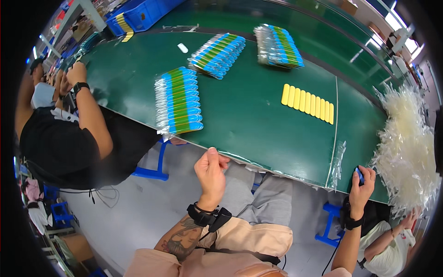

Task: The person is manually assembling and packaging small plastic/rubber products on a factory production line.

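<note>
We sit at the green table (244, 108), taking the yellow strips (308, 103) as our landmark; they lie side by side in one neat row. Our left hand (211, 177) is left of the strips and nearer us, at the table's rim, its forearm slanting up and inward. The thumb points forward, the other fingers curl in, and the gap between is narrow; we cannot tell whether they pinch anything. Our right hand (362, 188) is right of the strips and nearer us, its forearm rising steeply, its fingers bent around a small blue thing (359, 175). A clear sleeve (339, 162) lies between that hand and the strips. Left of the strips is one packet stack (179, 101); two more packet stacks (218, 54) lie beyond them, leftward. Right of the strips rises a pale film heap (406, 152).
</note>
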Demonstrator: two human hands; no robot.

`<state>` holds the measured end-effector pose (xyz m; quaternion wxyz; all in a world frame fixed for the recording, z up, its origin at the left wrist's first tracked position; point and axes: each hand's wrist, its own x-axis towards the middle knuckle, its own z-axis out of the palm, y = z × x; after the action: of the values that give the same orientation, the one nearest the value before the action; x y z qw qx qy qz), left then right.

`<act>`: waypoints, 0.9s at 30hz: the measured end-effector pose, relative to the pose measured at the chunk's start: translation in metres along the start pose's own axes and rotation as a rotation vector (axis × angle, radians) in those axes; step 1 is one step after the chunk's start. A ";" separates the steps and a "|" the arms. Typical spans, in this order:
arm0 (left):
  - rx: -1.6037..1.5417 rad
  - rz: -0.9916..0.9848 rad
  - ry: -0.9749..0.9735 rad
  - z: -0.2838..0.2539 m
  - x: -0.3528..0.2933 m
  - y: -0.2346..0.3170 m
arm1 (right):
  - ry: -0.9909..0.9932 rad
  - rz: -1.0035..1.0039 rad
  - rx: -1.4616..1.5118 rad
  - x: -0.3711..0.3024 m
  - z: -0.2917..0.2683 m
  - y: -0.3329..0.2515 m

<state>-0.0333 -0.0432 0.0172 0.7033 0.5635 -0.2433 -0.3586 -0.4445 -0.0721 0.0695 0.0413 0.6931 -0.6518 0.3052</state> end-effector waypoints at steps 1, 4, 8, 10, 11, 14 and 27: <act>-0.085 -0.030 -0.014 -0.002 0.000 0.001 | -0.012 0.018 0.003 0.000 0.000 0.001; 0.048 -0.132 -0.074 -0.010 0.003 0.004 | -0.017 0.019 0.008 0.000 0.000 0.001; -0.118 -0.270 -0.162 -0.018 0.006 0.004 | -0.003 0.024 0.015 0.001 0.000 0.000; -0.372 -0.346 -0.219 -0.022 0.005 0.002 | 0.011 0.012 0.020 0.001 0.000 0.001; -0.351 -0.381 -0.197 -0.025 0.004 0.001 | 0.004 0.015 0.037 0.001 0.000 0.002; -0.426 -0.440 -0.143 -0.036 0.003 0.005 | 0.013 0.025 0.077 0.000 0.000 0.005; 0.004 -0.213 -0.243 -0.037 0.033 0.020 | 0.023 0.076 0.095 0.000 0.002 0.005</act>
<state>0.0196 -0.0441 0.0254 0.6256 0.5400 -0.2660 -0.4962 -0.4480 -0.0740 0.0665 0.0040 0.6653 -0.6620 0.3451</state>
